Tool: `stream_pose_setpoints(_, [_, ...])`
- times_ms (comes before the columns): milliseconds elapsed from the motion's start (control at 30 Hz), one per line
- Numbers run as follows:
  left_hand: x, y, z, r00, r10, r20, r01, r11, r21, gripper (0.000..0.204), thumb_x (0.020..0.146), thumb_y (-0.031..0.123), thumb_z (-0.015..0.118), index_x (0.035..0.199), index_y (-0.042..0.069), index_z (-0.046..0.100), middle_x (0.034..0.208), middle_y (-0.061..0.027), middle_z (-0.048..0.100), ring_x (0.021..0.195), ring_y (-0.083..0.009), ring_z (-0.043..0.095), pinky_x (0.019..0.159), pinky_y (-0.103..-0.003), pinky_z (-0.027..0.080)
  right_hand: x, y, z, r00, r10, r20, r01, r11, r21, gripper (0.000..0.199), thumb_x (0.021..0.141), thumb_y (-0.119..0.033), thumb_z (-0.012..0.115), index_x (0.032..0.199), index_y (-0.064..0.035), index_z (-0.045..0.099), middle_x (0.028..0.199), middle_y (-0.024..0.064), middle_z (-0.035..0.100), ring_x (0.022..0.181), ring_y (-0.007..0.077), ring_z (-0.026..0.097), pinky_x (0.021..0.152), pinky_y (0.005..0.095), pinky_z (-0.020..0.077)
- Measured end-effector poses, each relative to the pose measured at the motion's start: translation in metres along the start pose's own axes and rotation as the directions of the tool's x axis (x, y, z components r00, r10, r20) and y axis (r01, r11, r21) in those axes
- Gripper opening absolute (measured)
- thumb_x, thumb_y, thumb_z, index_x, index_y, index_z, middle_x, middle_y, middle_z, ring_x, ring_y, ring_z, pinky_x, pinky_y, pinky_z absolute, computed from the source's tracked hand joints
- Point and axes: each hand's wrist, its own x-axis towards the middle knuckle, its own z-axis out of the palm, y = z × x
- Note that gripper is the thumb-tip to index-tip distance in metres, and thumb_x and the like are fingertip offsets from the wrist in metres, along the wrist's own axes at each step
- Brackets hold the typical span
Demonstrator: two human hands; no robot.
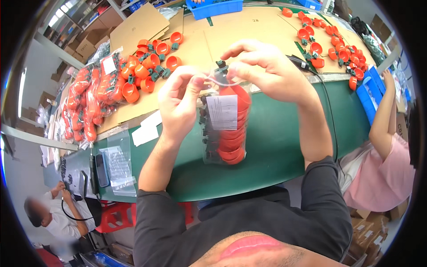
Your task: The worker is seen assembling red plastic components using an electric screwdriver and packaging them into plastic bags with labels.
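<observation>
A clear plastic bag (209, 149) lies on the green tabletop in front of me, filled with a row of stacked orange cups (232, 144) that have dark green fittings. A white printed label (222, 112) shows on its front. My left hand (180, 98) pinches the left side of the bag's mouth between thumb and fingers. At the other side my right hand (271, 73) grips the bag's edge with its thumb and bent fingers. Between the hands, a dark green fitting (221, 64) sticks up at the mouth.
Filled bags of orange cups (91, 102) are heaped at the left beside loose cups (151, 60) on cardboard (222, 31). More cups lie at the far right, near a blue bin (369, 98) and a co-worker's arm (384, 111). A black cable (329, 102) crosses the right side. Flat empty bags (119, 164) lie left.
</observation>
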Motion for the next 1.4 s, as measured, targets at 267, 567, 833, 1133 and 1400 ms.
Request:
stream_pose_setpoints(267, [0.005,-0.006,0.001,0.997,0.007,-0.079,-0.013,0.997,-0.079,0.013,0.108,0.010,0.059,0.110,-0.003,0.061,0.121,-0.0127,0.068,0.102,-0.0130,0.065,0.094,-0.029,0.053,0.008,-0.001,0.016,0.994,0.000,-0.106,-0.001,1.000,-0.011,0.035,0.104,-0.026,0.058,0.099,0.0054,0.074,0.111,0.0139,0.071,0.106,0.0262,0.065,0.094,0.0363,0.0509])
stream_pose_setpoints(567, [-0.001,0.002,0.007,0.996,0.026,-0.089,-0.024,1.000,0.018,0.015,0.111,0.015,0.053,0.111,0.000,0.054,0.122,-0.0201,0.068,0.110,-0.0223,0.068,0.101,-0.038,0.055,0.004,-0.002,0.001,0.980,-0.196,0.045,0.196,0.981,0.004,0.025,0.101,-0.021,0.058,0.106,-0.0018,0.073,0.111,0.0113,0.075,0.120,0.0358,0.064,0.105,0.0454,0.0466])
stream_pose_setpoints(833, [-0.006,0.009,0.009,0.994,0.022,-0.107,-0.027,0.998,-0.050,0.014,0.113,0.015,0.048,0.112,0.001,0.050,0.122,-0.0247,0.068,0.107,-0.0251,0.070,0.097,-0.038,0.056,-0.002,-0.016,-0.005,0.973,-0.214,0.082,0.221,0.972,-0.085,0.032,0.089,-0.030,0.074,0.108,-0.0043,0.073,0.112,0.0112,0.075,0.122,0.0373,0.064,0.105,0.0484,0.0474])
stream_pose_setpoints(1133, [-0.011,0.017,0.012,0.989,0.111,-0.093,-0.110,0.994,0.015,0.013,0.111,0.013,0.052,0.114,0.001,0.049,0.115,-0.0145,0.068,0.101,-0.0134,0.065,0.090,-0.028,0.052,-0.007,-0.026,0.017,0.964,-0.258,0.071,0.267,0.922,-0.279,0.038,0.081,-0.031,0.082,0.107,-0.0053,0.073,0.106,0.0088,0.073,0.110,0.0325,0.064,0.098,0.0447,0.0470])
stream_pose_setpoints(1400, [-0.015,0.025,0.012,0.999,0.045,0.001,-0.044,0.984,0.173,0.016,0.103,0.006,0.065,0.115,-0.003,0.063,0.111,-0.0129,0.073,0.096,-0.0147,0.068,0.087,-0.029,0.055,-0.014,-0.043,0.021,0.988,-0.136,0.072,0.153,0.836,-0.526,0.029,0.081,-0.027,0.077,0.097,-0.0044,0.070,0.095,0.0089,0.072,0.096,0.0287,0.065,0.090,0.0421,0.0478])
